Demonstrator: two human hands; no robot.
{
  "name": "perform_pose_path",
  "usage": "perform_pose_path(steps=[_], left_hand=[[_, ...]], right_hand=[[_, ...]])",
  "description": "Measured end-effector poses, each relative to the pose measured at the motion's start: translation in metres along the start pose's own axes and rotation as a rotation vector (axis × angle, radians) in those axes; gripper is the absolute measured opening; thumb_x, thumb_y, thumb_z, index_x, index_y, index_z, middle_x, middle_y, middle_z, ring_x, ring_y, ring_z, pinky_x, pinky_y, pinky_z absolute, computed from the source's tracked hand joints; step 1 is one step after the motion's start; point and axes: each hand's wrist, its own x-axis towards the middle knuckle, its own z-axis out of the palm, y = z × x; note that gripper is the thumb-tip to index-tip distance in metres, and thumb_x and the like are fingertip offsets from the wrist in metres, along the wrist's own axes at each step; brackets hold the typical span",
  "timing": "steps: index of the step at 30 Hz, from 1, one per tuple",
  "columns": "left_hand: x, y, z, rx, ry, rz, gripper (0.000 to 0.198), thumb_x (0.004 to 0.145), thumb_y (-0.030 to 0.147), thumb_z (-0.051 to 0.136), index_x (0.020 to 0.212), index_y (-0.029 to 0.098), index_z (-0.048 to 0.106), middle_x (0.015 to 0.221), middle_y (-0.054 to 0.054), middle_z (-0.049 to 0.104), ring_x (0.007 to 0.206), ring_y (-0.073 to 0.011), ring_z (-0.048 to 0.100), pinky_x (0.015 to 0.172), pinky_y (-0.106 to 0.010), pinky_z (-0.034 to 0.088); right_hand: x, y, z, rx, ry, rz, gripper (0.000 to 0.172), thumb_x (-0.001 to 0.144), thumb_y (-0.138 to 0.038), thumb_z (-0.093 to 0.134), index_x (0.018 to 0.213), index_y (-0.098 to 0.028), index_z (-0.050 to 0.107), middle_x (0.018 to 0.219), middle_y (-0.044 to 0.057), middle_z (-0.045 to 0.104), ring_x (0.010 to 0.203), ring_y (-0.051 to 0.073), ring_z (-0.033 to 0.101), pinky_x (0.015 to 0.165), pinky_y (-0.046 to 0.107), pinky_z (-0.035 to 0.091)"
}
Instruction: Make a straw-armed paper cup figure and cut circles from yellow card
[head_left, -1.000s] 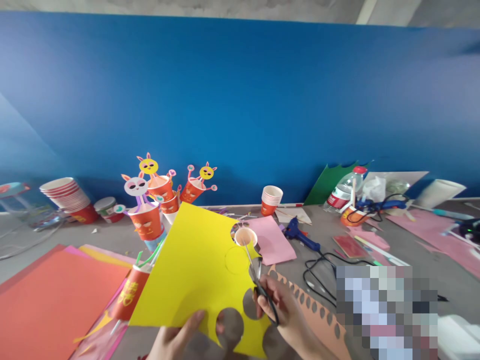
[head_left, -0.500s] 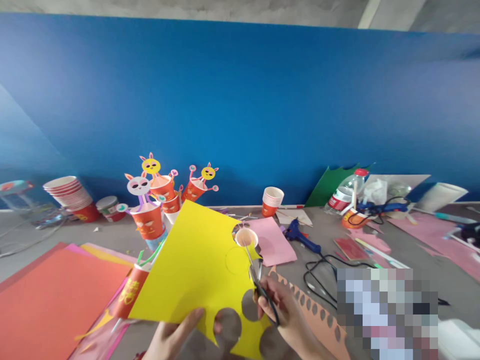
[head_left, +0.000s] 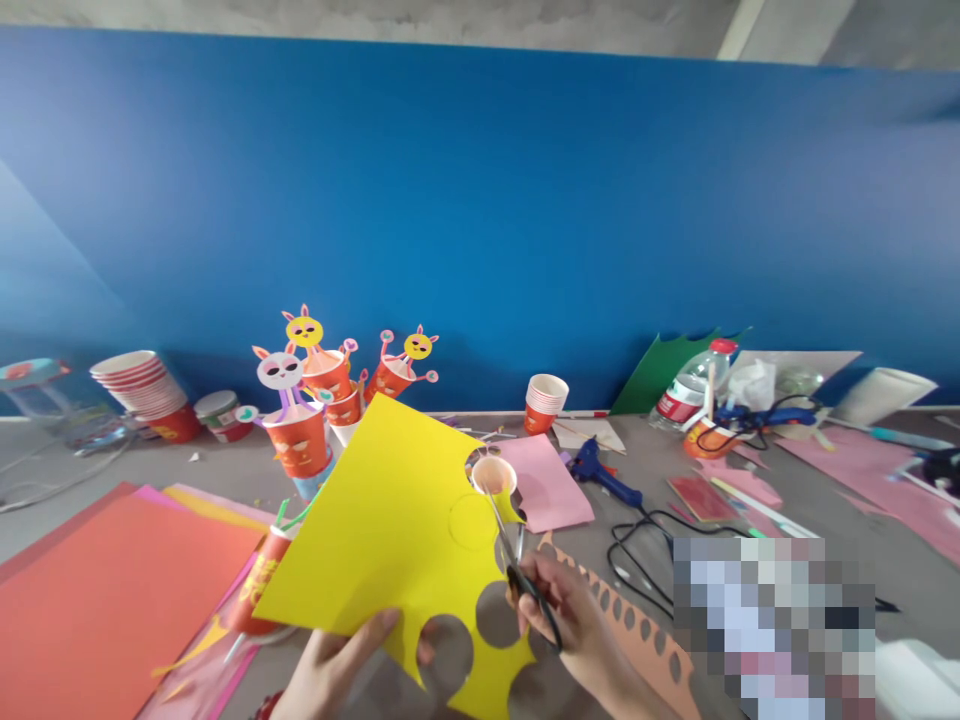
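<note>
My left hand (head_left: 349, 650) grips a yellow sheet of paper (head_left: 375, 510) by its lower edge, thumb on top and the other fingers hidden beneath. Several round holes are cut along the sheet's right and lower sides, and a faint circle is drawn near its right edge. In my right hand (head_left: 559, 610) is a pair of scissors (head_left: 514, 560) with dark handles, fingers closed round them. The blades reach the paper's right edge beside the drawn circle. Behind that edge stands a paper cup (head_left: 495, 474), seen into its mouth.
Red paper cups with animal-faced figures (head_left: 296, 440) stand behind the sheet. Red paper (head_left: 112, 600) lies at left. To the right are pink paper (head_left: 544, 485), a blue glue gun (head_left: 604, 475) with a black cord, an orange strip with holes (head_left: 637, 630) and a bottle (head_left: 686, 390).
The yellow sheet has shifted slightly left and turned a little, along with my left hand. The scissors stay at its right edge, with their blades closer together.
</note>
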Motion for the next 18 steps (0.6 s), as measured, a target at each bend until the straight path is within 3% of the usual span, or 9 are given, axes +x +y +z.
perform_pose_path(steps=[7,13,18], left_hand=[[0.0,0.001,-0.004,0.009,0.012,-0.009,0.043,0.069,0.055,0.076,0.083,0.014,0.078,0.094,-0.011,0.079,0.1,-0.0342,0.07,0.09,-0.035,0.057],[-0.005,0.015,0.007,-0.079,0.145,0.01,0.045,0.062,0.058,0.08,0.081,0.017,0.079,0.086,-0.009,0.079,0.09,-0.0322,0.073,0.082,-0.032,0.059],[-0.007,0.025,0.011,-0.097,0.11,0.001,0.044,0.061,0.059,0.08,0.074,0.016,0.079,0.082,-0.009,0.079,0.085,-0.031,0.073,0.081,-0.031,0.058]], right_hand=[[0.0,-0.001,0.0,0.052,-0.02,0.011,0.056,0.073,-0.073,0.064,0.069,-0.022,0.04,0.06,-0.004,0.049,0.051,0.014,0.056,0.051,0.025,0.04],[0.002,0.002,-0.001,0.046,-0.033,0.014,0.057,0.074,-0.075,0.062,0.069,-0.022,0.04,0.059,-0.003,0.05,0.049,0.014,0.056,0.052,0.025,0.039],[0.0,0.0,-0.001,0.042,-0.046,0.003,0.056,0.075,-0.074,0.062,0.068,-0.022,0.04,0.057,-0.003,0.05,0.049,0.014,0.055,0.052,0.025,0.037]])
